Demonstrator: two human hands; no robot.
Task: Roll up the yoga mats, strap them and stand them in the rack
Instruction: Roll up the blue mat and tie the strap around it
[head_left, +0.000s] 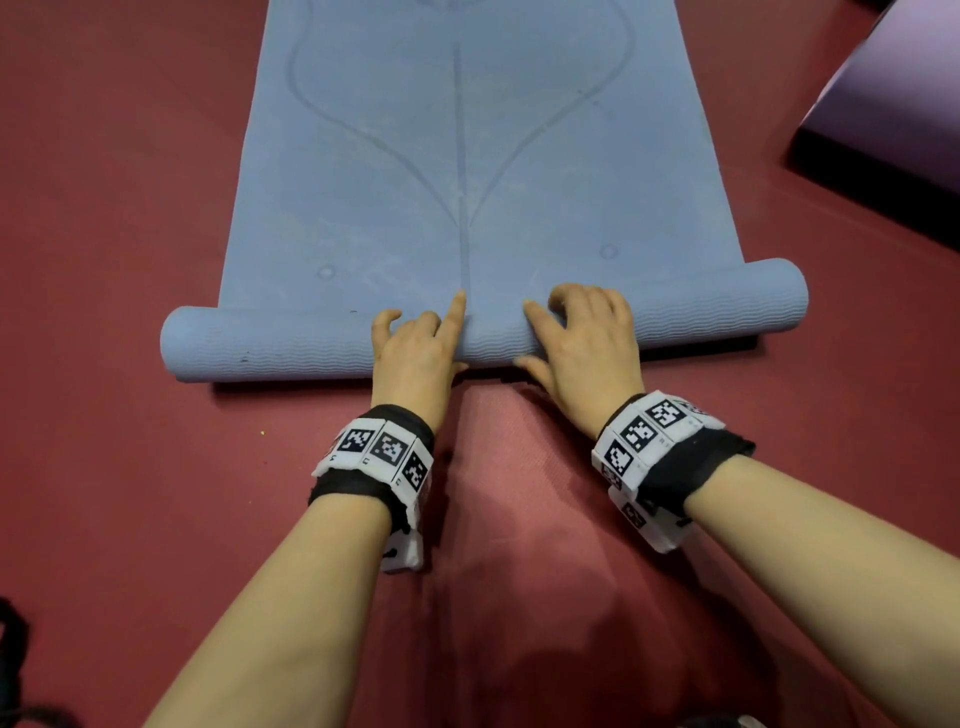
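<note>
One blue yoga mat (467, 156) lies on the red floor (130, 208), its near end wound into a roll (270, 340) running crosswise under both hands. The left hand (415, 348) and right hand (587, 343) sit just beside each other at the roll's middle, fingers curled over its top and thumbs at its near side, with the left index finger stretched forward. There are two marker wristbands (379, 452), one per wrist, and one purple pad (893, 104) well apart at the upper right.

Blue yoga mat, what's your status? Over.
Left hand, right hand gripping rolled end of blue foam yoga mat. Rest lies flat. Purple padded block at right, clear of mat.
</note>
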